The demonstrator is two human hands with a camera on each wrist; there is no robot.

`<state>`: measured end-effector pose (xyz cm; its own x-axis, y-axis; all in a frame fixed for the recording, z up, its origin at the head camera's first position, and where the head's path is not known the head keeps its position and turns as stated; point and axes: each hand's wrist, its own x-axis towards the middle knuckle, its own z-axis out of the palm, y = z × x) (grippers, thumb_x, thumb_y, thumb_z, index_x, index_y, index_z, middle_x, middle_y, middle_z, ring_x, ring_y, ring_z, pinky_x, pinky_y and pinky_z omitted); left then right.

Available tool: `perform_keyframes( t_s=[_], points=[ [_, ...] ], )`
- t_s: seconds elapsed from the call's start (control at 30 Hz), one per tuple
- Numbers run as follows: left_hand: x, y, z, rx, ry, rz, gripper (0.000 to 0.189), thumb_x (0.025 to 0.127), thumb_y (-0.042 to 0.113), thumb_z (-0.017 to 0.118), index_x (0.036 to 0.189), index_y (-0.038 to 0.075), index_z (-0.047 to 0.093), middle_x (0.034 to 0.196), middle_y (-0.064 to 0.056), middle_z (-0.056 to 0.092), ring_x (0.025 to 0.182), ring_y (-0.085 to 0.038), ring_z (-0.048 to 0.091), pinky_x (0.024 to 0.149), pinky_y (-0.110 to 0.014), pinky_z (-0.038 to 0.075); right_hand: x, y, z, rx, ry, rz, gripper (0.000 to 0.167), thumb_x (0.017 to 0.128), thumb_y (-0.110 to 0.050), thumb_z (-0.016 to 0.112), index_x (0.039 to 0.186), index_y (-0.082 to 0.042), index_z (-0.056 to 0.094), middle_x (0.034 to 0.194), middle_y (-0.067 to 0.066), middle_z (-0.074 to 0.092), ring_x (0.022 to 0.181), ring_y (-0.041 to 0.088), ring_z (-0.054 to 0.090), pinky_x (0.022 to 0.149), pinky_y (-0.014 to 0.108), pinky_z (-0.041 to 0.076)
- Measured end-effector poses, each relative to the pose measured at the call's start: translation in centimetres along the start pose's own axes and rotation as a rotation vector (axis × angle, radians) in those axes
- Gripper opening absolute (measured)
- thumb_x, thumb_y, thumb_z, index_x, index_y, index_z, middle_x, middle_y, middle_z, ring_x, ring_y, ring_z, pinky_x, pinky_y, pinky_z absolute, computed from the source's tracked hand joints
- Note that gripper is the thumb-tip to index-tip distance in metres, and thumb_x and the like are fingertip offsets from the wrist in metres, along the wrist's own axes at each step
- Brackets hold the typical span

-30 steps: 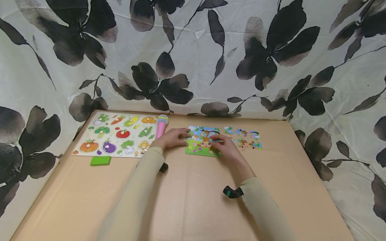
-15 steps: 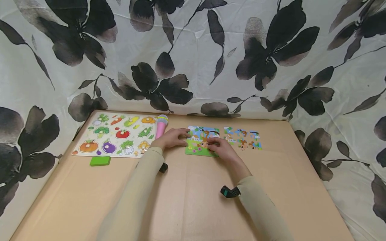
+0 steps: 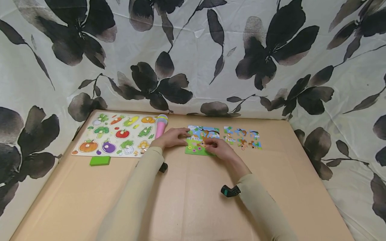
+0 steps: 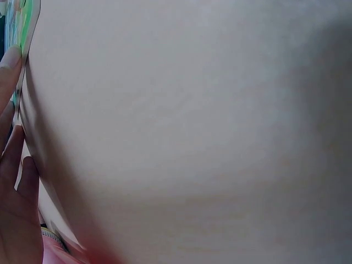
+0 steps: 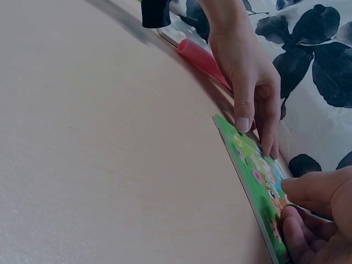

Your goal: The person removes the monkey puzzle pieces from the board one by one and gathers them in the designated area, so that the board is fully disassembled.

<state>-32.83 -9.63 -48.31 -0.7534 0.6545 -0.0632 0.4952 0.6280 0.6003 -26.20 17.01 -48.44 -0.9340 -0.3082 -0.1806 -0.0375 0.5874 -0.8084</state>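
Observation:
A picture puzzle board [image 3: 196,150] with blue sky, green grass and a monkey lies flat at the back middle of the table. My left hand [image 3: 174,138] rests its fingertips on the board's left edge, thumb nearest me. Over the lower right of the picture is my right hand [image 3: 222,149], its thumb and fingers bent close together and touching the board. In the right wrist view the thumb [image 5: 313,188] sits above the curled fingers [image 5: 302,234]; whether a piece is between them cannot be told. Loose puzzle pieces [image 3: 242,144] lie in two rows to the right.
On the left lies a vegetable picture board [image 3: 113,147], a green block [image 3: 100,161] at its front edge. A pink toy microphone [image 3: 161,126] leans along that board's right side, behind my left forearm. A floral cloth [image 3: 199,47] hangs behind the table.
My right hand has moved slightly left and inward over the puzzle picture, then stayed nearly still. The left hand has kept its place on the board's left edge.

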Motion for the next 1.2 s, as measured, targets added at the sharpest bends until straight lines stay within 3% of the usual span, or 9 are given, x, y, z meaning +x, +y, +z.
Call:
perform_keyframes(
  t_s=[0.27, 0.47, 0.67, 0.87, 1.2],
  points=[
    [0.0, 0.1, -0.1, -0.009, 0.001, 0.006, 0.047, 0.087, 0.024, 0.075, 0.129, 0.006, 0.064, 0.151, -0.007, 0.044, 0.143, -0.026, 0.032, 0.118, -0.042, 0.023, 0.4, -0.1, 0.0, -0.06, -0.021, -0.004, 0.038, 0.094, -0.018, 0.064, 0.131, -0.008, 0.061, 0.128, 0.007, 0.062, 0.101, 0.02, 0.058, 0.082, 0.033, 0.049],
    [0.0, 0.1, -0.1, -0.011, -0.007, -0.011, 0.046, 0.088, 0.026, 0.075, 0.129, 0.008, 0.064, 0.151, -0.005, 0.043, 0.143, -0.024, 0.031, 0.118, -0.041, 0.022, 0.8, -0.3, 0.1, -0.151, -0.047, -0.094, 0.041, 0.091, -0.013, 0.067, 0.13, -0.002, 0.061, 0.111, 0.011, 0.062, 0.084, 0.019, 0.049, 0.071, 0.03, 0.041],
    [0.1, 0.0, 0.0, -0.005, -0.001, -0.002, 0.046, 0.087, 0.026, 0.075, 0.129, 0.007, 0.065, 0.151, -0.006, 0.044, 0.143, -0.025, 0.033, 0.118, -0.041, 0.023, 1.0, -0.6, 0.5, -0.24, -0.045, -0.153, 0.04, 0.087, -0.012, 0.073, 0.125, -0.004, 0.065, 0.092, 0.009, 0.053, 0.08, 0.02, 0.042, 0.068, 0.031, 0.035],
    [0.1, -0.1, 0.0, -0.016, 0.004, 0.007, 0.046, 0.087, 0.024, 0.075, 0.128, 0.006, 0.065, 0.151, -0.008, 0.044, 0.143, -0.026, 0.033, 0.118, -0.041, 0.023, 1.0, -0.8, 0.6, -0.249, -0.041, -0.155, 0.036, 0.087, -0.011, 0.073, 0.122, -0.004, 0.066, 0.103, 0.01, 0.057, 0.083, 0.02, 0.044, 0.072, 0.032, 0.04],
    [0.0, 0.0, 0.0, -0.01, -0.003, 0.012, 0.046, 0.088, 0.025, 0.075, 0.129, 0.007, 0.065, 0.151, -0.008, 0.043, 0.143, -0.026, 0.033, 0.118, -0.04, 0.024, 0.9, -1.0, 0.7, -0.235, -0.034, -0.15, 0.033, 0.086, -0.009, 0.074, 0.118, -0.005, 0.065, 0.099, 0.01, 0.052, 0.085, 0.021, 0.042, 0.073, 0.033, 0.039]
  ],
)
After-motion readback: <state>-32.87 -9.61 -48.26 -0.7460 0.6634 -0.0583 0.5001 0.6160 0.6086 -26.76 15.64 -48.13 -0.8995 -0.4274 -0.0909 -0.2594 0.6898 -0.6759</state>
